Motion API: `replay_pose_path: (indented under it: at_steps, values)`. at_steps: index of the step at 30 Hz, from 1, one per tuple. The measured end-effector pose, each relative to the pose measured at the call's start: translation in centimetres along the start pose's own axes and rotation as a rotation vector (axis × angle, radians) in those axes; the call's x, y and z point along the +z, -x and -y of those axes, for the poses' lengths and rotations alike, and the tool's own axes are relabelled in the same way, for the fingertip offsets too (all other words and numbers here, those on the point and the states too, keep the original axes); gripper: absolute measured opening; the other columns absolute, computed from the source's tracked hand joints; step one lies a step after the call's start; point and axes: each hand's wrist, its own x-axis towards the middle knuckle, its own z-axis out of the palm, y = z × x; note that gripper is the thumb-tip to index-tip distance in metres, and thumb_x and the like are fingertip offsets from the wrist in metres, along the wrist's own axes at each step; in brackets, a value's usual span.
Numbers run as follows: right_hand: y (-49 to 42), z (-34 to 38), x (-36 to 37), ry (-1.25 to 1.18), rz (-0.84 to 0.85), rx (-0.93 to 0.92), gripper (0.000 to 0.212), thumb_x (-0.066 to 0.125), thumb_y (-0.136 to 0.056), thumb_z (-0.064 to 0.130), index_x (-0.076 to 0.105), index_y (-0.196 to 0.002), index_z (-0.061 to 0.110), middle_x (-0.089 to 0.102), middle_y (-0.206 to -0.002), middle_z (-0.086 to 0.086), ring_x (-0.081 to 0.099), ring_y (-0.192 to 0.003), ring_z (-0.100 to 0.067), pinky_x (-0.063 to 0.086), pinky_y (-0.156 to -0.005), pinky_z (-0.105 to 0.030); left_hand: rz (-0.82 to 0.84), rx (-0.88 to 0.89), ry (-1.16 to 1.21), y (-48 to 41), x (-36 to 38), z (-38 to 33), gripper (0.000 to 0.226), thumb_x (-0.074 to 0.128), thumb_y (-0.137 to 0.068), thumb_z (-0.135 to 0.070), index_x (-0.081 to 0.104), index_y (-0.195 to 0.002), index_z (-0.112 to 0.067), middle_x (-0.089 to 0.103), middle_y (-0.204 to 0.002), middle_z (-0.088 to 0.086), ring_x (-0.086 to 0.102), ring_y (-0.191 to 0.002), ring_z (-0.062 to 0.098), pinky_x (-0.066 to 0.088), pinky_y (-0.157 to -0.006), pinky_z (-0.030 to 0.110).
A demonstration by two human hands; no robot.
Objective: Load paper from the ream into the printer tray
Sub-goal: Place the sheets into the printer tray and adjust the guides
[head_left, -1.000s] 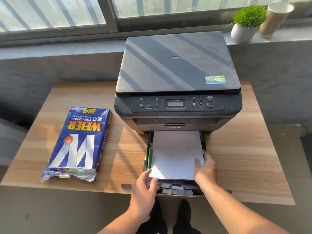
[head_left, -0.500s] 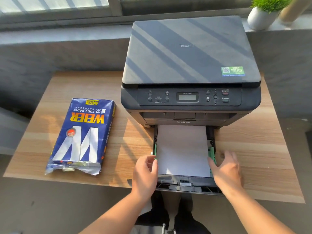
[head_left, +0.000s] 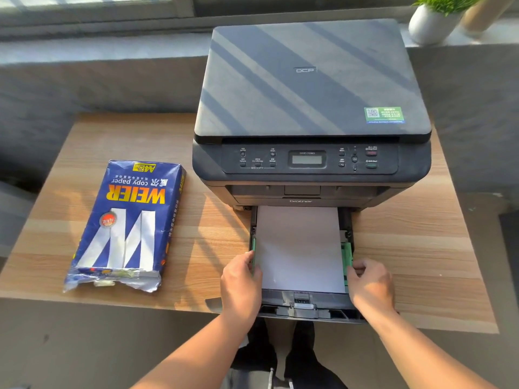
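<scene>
the blue ream lies torn open on the wooden surface, well apart to the left of the printer. the tray juts past the surface's front edge, white paper flat inside. left hand pinches the left green guide; right hand pinches the right green guide. bare surface lies right of the tray.
</scene>
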Motion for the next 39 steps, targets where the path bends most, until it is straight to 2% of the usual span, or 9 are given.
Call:
replay_pose_path:
  at_steps: [9,13,15,16,19,23,27,34,39]
  values:
    - [0.2,-0.8,0.5,-0.055,-0.007,-0.053,0.021,0.063,-0.089,0.015,0.073,-0.106,0.005,0.075,-0.095,-0.013,0.068,-0.08,-0.029,0.052,-0.072,-0.032,0.041,0.074,-0.054,0.0,0.6,0.9,0.038,0.064,-0.085,-0.001,0.068,-0.121,-0.014,0.074,-0.111,0.004,0.066,-0.106,0.023,0.05,-0.096,0.034]
    - [0.5,-0.4,-0.4,-0.048,0.046,-0.089,0.028,0.061,-0.091,0.021,0.069,-0.114,0.007,0.073,-0.105,-0.013,0.067,-0.091,-0.029,0.057,-0.083,-0.043,0.09,0.237,-0.12,0.4,-0.1,1.6,0.038,0.069,-0.088,-0.013,0.064,-0.126,-0.012,0.07,-0.122,0.006,0.062,-0.116,0.023,0.048,-0.098,0.032]
    - [1.9,-0.3,-1.5,0.026,0.027,-0.258,0.032,0.057,-0.094,0.025,0.064,-0.122,0.011,0.066,-0.116,-0.008,0.059,-0.11,-0.027,0.052,-0.092,-0.045,0.067,0.479,-0.218,1.1,-1.4,1.9,0.036,0.066,-0.09,-0.019,0.063,-0.126,-0.011,0.067,-0.128,0.006,0.059,-0.118,0.022,0.052,-0.095,0.032]
    - [2.9,-0.3,-2.2,0.06,-0.014,-0.408,0.027,0.055,-0.094,0.023,0.064,-0.118,0.013,0.063,-0.111,-0.005,0.057,-0.108,-0.025,0.051,-0.09,-0.043,0.058,0.618,-0.254,1.8,-2.3,2.0,0.032,0.063,-0.093,-0.021,0.063,-0.123,-0.011,0.067,-0.126,0.005,0.06,-0.115,0.021,0.055,-0.092,0.034]
    - [6.6,-1.4,-3.7,0.16,-0.061,-0.843,0.012,0.057,-0.091,0.018,0.064,-0.081,0.015,0.057,-0.076,0.002,0.054,-0.073,-0.019,0.048,-0.065,-0.035,0.097,0.887,-0.335,4.5,-5.0,2.9,0.018,0.058,-0.096,-0.029,0.066,-0.106,-0.017,0.067,-0.1,-0.003,0.061,-0.091,0.019,0.053,-0.073,0.034]
    - [9.0,-4.3,-2.9,0.197,-0.076,-1.056,0.016,0.062,-0.087,0.017,0.068,-0.072,0.016,0.058,-0.064,0.003,0.052,-0.057,-0.018,0.046,-0.056,-0.03,0.14,1.005,-0.435,7.0,-5.2,5.4,0.02,0.059,-0.095,-0.032,0.064,-0.079,-0.022,0.061,-0.075,-0.005,0.056,-0.069,0.018,0.048,-0.063,0.03]
    - [9.6,-5.6,-1.4,0.266,-0.009,-1.104,0.014,0.062,-0.086,0.019,0.071,-0.075,0.016,0.063,-0.066,0.004,0.058,-0.057,-0.016,0.051,-0.053,-0.03,0.19,0.976,-0.471,7.6,-3.8,6.7,0.019,0.056,-0.096,-0.035,0.063,-0.08,-0.027,0.059,-0.07,-0.01,0.057,-0.064,0.013,0.046,-0.058,0.027]
    - [9.7,-4.5,-1.4,0.33,0.096,-0.995,0.019,0.058,-0.085,0.019,0.075,-0.086,0.014,0.072,-0.076,0.004,0.069,-0.068,-0.012,0.058,-0.062,-0.028,0.313,0.798,-0.443,7.0,-2.9,6.4,0.019,0.046,-0.101,-0.032,0.063,-0.096,-0.025,0.067,-0.085,-0.01,0.064,-0.078,0.011,0.054,-0.071,0.028]
    - [7.2,-1.6,-1.5,0.405,0.157,-0.891,0.02,0.062,-0.081,0.014,0.075,-0.095,0.01,0.076,-0.086,-0.002,0.073,-0.079,-0.018,0.061,-0.073,-0.033,0.312,0.791,-0.457,3.8,-2.3,4.4,0.018,0.055,-0.095,-0.026,0.066,-0.109,-0.021,0.072,-0.099,-0.009,0.068,-0.092,0.011,0.056,-0.081,0.027]
